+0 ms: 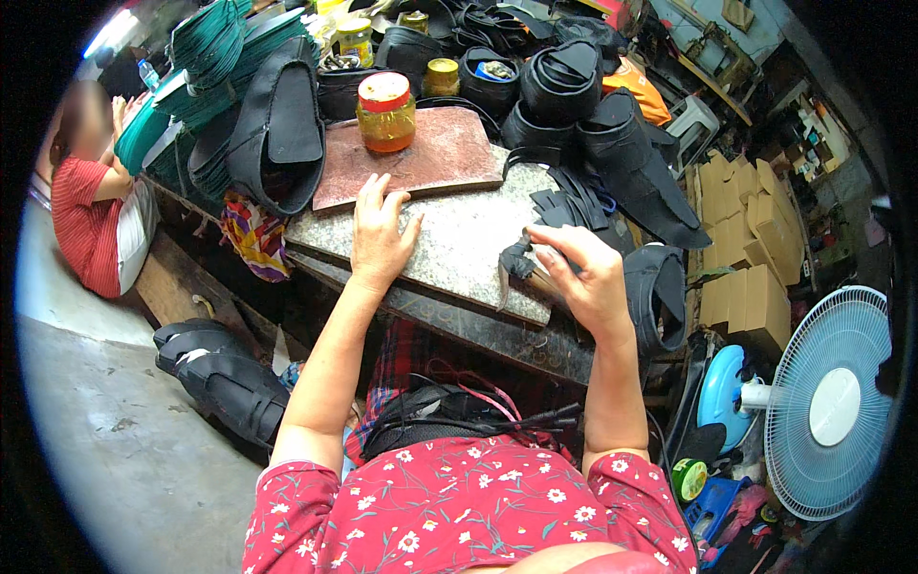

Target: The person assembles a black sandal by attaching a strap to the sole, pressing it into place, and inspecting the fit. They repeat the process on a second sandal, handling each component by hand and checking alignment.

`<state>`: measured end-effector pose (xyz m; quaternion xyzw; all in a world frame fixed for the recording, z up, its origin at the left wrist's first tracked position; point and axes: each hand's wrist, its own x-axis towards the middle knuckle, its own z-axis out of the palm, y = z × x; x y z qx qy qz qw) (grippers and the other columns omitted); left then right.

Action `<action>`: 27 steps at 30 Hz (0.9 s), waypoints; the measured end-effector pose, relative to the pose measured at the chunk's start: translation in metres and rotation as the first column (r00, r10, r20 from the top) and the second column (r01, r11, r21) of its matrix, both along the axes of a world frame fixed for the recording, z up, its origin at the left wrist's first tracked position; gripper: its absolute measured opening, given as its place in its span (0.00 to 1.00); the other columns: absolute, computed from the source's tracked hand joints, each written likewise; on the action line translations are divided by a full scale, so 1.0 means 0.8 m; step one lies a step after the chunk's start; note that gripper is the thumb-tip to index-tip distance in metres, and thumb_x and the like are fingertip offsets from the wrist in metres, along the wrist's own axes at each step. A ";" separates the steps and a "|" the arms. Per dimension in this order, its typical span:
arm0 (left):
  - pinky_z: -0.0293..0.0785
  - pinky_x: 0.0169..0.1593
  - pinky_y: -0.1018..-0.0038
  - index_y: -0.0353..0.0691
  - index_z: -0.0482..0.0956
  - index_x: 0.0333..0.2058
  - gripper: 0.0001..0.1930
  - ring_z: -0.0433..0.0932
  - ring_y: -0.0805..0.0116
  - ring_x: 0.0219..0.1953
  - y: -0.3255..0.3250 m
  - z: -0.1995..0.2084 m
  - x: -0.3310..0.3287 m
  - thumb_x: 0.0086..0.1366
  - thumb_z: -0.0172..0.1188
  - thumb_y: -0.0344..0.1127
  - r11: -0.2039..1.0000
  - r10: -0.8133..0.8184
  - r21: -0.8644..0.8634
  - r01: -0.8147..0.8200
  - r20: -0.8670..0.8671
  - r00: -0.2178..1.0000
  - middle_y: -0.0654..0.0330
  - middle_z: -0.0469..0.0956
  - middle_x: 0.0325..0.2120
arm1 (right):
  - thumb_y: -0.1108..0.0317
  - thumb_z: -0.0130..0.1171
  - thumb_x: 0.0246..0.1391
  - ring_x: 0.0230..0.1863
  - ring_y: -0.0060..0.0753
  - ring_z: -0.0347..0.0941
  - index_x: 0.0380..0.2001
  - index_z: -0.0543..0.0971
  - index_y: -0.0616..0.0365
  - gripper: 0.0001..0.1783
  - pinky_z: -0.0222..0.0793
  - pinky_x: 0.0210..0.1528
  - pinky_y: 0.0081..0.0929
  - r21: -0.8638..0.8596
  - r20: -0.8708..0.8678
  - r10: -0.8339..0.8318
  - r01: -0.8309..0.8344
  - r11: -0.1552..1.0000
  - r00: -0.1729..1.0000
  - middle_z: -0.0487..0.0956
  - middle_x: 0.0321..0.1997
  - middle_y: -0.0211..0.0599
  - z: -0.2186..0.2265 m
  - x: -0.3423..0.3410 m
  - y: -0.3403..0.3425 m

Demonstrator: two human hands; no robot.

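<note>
My left hand [379, 234] lies with fingers apart at the near edge of a reddish-brown board [440, 158], holding nothing. On that board stands a glass jar with a red lid [385, 120] and amber contents. Over the right part of a speckled pale slab [449, 230], my right hand [585, 277] is closed, its index finger and thumb at a black-wrapped tool [517, 258] with a thin grey tip. The palm hides part of the tool, so its exact kind is unclear. Black strips [569, 206] lie just beyond this hand.
Black shoe parts [277, 134] and stacked green sheets [215, 53] crowd the left back. More black pieces [559, 81] stand behind the board. At right are cardboard boxes [751, 225] and a fan [832, 407]. A person in red [91, 210] sits at far left.
</note>
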<state>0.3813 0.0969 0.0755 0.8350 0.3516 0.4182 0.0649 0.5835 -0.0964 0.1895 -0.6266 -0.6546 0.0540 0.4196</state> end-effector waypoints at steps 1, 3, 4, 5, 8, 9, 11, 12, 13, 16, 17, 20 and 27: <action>0.59 0.65 0.58 0.38 0.77 0.41 0.15 0.62 0.45 0.62 0.002 -0.002 -0.001 0.54 0.67 0.35 1.000 0.005 -0.005 -0.005 -0.002 1.000 0.44 0.67 0.57 | 0.71 0.61 0.55 0.37 0.36 0.79 0.43 0.82 0.60 0.12 0.72 0.42 0.27 0.002 0.049 0.005 -0.006 1.000 0.999 0.82 0.35 0.42 0.004 -0.001 0.010; 0.59 0.65 0.57 0.38 0.78 0.39 0.14 0.62 0.45 0.62 0.005 -0.001 -0.004 0.54 0.67 0.35 1.000 0.016 0.001 -0.016 -0.007 1.000 0.44 0.68 0.56 | 0.70 0.61 0.55 0.37 0.36 0.79 0.43 0.82 0.59 0.13 0.72 0.41 0.27 -0.028 0.121 0.025 -0.022 0.999 0.992 0.82 0.35 0.42 0.012 -0.001 0.025; 0.59 0.65 0.57 0.37 0.78 0.38 0.14 0.62 0.45 0.62 0.006 0.000 -0.004 0.54 0.67 0.35 1.000 0.019 0.007 -0.019 -0.008 1.000 0.44 0.68 0.55 | 0.69 0.61 0.55 0.37 0.36 0.79 0.44 0.82 0.59 0.13 0.72 0.41 0.27 -0.050 0.153 0.029 -0.021 0.999 0.988 0.82 0.35 0.42 0.015 -0.001 0.031; 0.58 0.65 0.56 0.36 0.77 0.37 0.14 0.62 0.44 0.62 0.006 0.001 -0.003 0.54 0.67 0.35 1.000 0.005 0.021 -0.004 -0.018 1.000 0.43 0.68 0.55 | 0.67 0.62 0.55 0.37 0.37 0.79 0.45 0.81 0.58 0.14 0.73 0.41 0.27 -0.059 0.202 0.046 -0.035 0.998 0.978 0.83 0.36 0.43 0.015 0.001 0.038; 0.59 0.65 0.56 0.38 0.78 0.36 0.13 0.62 0.46 0.62 0.004 0.002 -0.001 0.53 0.67 0.34 0.999 0.031 0.010 -0.030 -0.035 0.999 0.45 0.69 0.55 | 0.65 0.62 0.55 0.37 0.37 0.80 0.45 0.81 0.57 0.15 0.73 0.41 0.28 -0.137 0.114 0.088 -0.072 0.988 0.990 0.83 0.36 0.43 0.013 0.013 0.060; 0.59 0.64 0.57 0.38 0.78 0.36 0.12 0.62 0.47 0.62 0.003 0.002 0.000 0.53 0.67 0.34 0.999 0.039 0.005 -0.039 -0.036 0.999 0.46 0.69 0.54 | 0.64 0.62 0.55 0.37 0.38 0.80 0.46 0.81 0.56 0.16 0.73 0.41 0.29 -0.174 0.168 0.058 -0.029 0.984 0.984 0.83 0.35 0.42 0.011 0.020 0.070; 0.59 0.64 0.57 0.38 0.78 0.35 0.12 0.63 0.47 0.62 0.003 0.001 0.000 0.52 0.66 0.33 0.999 0.039 0.014 -0.039 -0.063 0.997 0.46 0.70 0.54 | 0.60 0.64 0.52 0.48 0.42 0.75 0.48 0.80 0.54 0.20 0.70 0.51 0.34 -0.187 0.294 -0.038 0.096 0.978 0.955 0.82 0.42 0.42 0.006 0.041 0.091; 0.59 0.64 0.57 0.38 0.78 0.35 0.12 0.63 0.47 0.62 0.004 0.001 -0.001 0.52 0.66 0.33 0.999 0.043 0.027 -0.041 -0.068 0.997 0.47 0.70 0.54 | 0.59 0.65 0.51 0.53 0.44 0.73 0.50 0.80 0.53 0.22 0.67 0.56 0.36 -0.083 0.404 -0.104 0.150 0.985 0.909 0.81 0.45 0.42 0.001 0.053 0.104; 0.59 0.64 0.57 0.38 0.78 0.35 0.11 0.63 0.47 0.62 0.004 0.000 -0.001 0.52 0.66 0.33 0.999 0.047 0.016 -0.046 -0.084 0.995 0.47 0.70 0.54 | 0.59 0.66 0.49 0.59 0.45 0.67 0.51 0.79 0.51 0.25 0.64 0.60 0.40 -0.080 0.458 -0.226 0.293 0.953 0.860 0.78 0.50 0.42 -0.002 0.071 0.120; 0.60 0.64 0.58 0.39 0.78 0.35 0.10 0.64 0.47 0.61 0.006 0.001 -0.002 0.53 0.65 0.32 0.998 0.058 0.028 -0.056 -0.082 0.995 0.47 0.71 0.54 | 0.58 0.71 0.43 0.69 0.53 0.54 0.53 0.77 0.45 0.30 0.54 0.66 0.57 0.140 0.586 -0.593 0.651 0.746 0.553 0.68 0.64 0.41 -0.018 0.125 0.158; 0.61 0.64 0.58 0.39 0.79 0.34 0.10 0.64 0.47 0.61 0.005 0.001 -0.001 0.53 0.65 0.32 0.998 0.062 0.032 -0.059 -0.074 0.995 0.47 0.71 0.54 | 0.59 0.72 0.42 0.70 0.55 0.50 0.52 0.77 0.43 0.30 0.52 0.66 0.63 0.088 0.600 -0.618 0.726 0.682 0.508 0.63 0.67 0.41 -0.025 0.143 0.165; 0.61 0.63 0.59 0.40 0.79 0.34 0.09 0.65 0.48 0.60 0.005 0.002 -0.001 0.54 0.64 0.32 0.998 0.063 0.036 -0.060 -0.072 0.995 0.48 0.72 0.54 | 0.65 0.56 0.56 0.69 0.60 0.52 0.43 0.81 0.42 0.12 0.61 0.60 0.64 0.016 0.577 -0.678 0.824 0.566 0.455 0.61 0.66 0.44 -0.042 0.187 0.171; 0.62 0.62 0.59 0.39 0.79 0.33 0.08 0.67 0.48 0.59 0.007 0.000 -0.001 0.54 0.64 0.31 0.997 0.057 0.052 -0.054 -0.050 0.997 0.48 0.72 0.53 | 0.60 0.64 0.42 0.55 0.50 0.68 0.34 0.81 0.45 0.12 0.71 0.52 0.51 0.270 0.171 -0.896 0.855 0.443 0.411 0.71 0.53 0.34 0.002 0.241 0.130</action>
